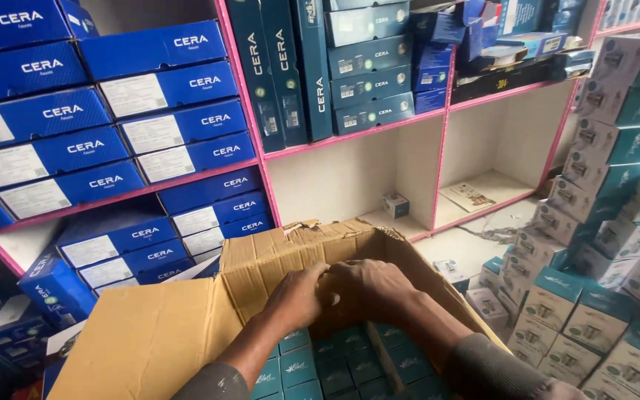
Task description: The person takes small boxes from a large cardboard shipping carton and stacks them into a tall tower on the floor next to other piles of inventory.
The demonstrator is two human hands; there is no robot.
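Large brown corrugated cardboard carton (187,326) stood open on the floor, flaps folded outward; taken here as the landmark. Both hands were inside its mouth, against the far wall.

Left hand (298,296) was curled, fingers bent down into the carton just beside the right; whether it had closed on anything could not be told, since the fingertips were hidden. Right hand (368,289) was likewise curled, knuckles up, touching the left hand. It appeared to press on or grip something at the far inner wall, but the object itself was out of sight.

Small teal cardboard boxes (312,370) filled the carton in tight rows, tops up, directly below the hands. Packing that close would leave little room for fingers, which probably explains the hands working at the edge.

Right of the carton, a tall stack of small white-and-teal cartons (601,222) rose in stepped rows, faces outward, presumably so they stay readable and reachable. Behind the carton, a pink-edged white shelf unit (438,148) held long flat blue boxes (150,118) stacked label-out; two bays directly behind held only one small box (395,204) and a flat paper sheet (470,197).
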